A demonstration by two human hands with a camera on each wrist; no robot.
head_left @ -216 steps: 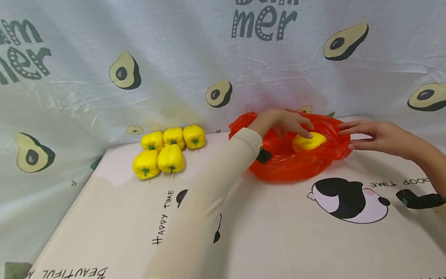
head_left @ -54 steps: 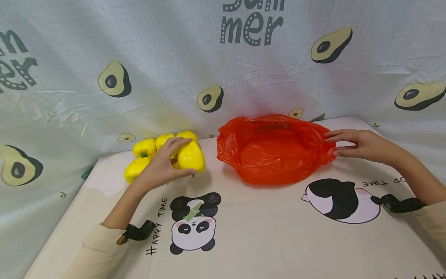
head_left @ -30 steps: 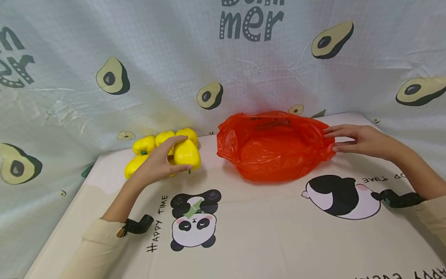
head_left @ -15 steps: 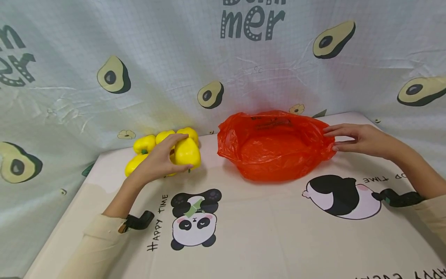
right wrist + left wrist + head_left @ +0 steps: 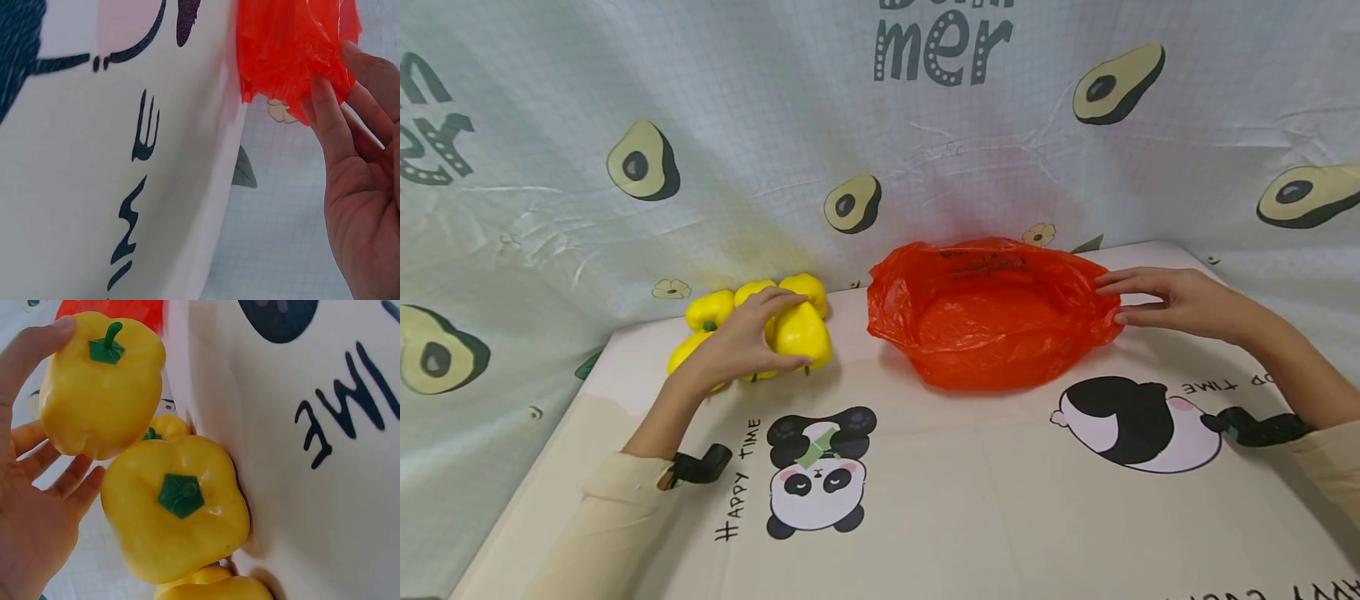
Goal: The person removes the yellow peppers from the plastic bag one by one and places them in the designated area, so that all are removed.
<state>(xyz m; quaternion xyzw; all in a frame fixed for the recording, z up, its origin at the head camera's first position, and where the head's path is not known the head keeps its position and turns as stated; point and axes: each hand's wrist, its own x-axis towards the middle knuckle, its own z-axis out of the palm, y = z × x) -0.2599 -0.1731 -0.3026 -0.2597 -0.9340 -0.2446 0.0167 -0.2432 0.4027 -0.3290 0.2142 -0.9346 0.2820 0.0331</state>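
Observation:
My left hand [image 5: 733, 346] holds a yellow bell pepper [image 5: 803, 335] between its thumb and fingers, beside a cluster of similar peppers. In the left wrist view the thumb presses near the green stem of that held pepper [image 5: 103, 394], and another yellow pepper [image 5: 175, 509] stands close beside it. At the right, my right hand [image 5: 1187, 304] pinches the side of a red plastic bag [image 5: 988, 358], whose mouth gapes toward me. No pepper shows inside the bag. The right wrist view has the fingertips on the crumpled red film [image 5: 281, 50].
Several yellow peppers, including a back-row one [image 5: 710, 310], sit against the avocado-print curtain [image 5: 760, 167], partly covered by my left hand. The pale tablecloth [image 5: 962, 508] bears a printed panda [image 5: 816, 496] and lettering. Black wrist mounts [image 5: 702, 464] stick out below both hands.
Seven seconds ago my left hand was on a pepper inside the bag; now it is at the cluster on the left, and the bag shows no pepper. Over the last second almost nothing moved.

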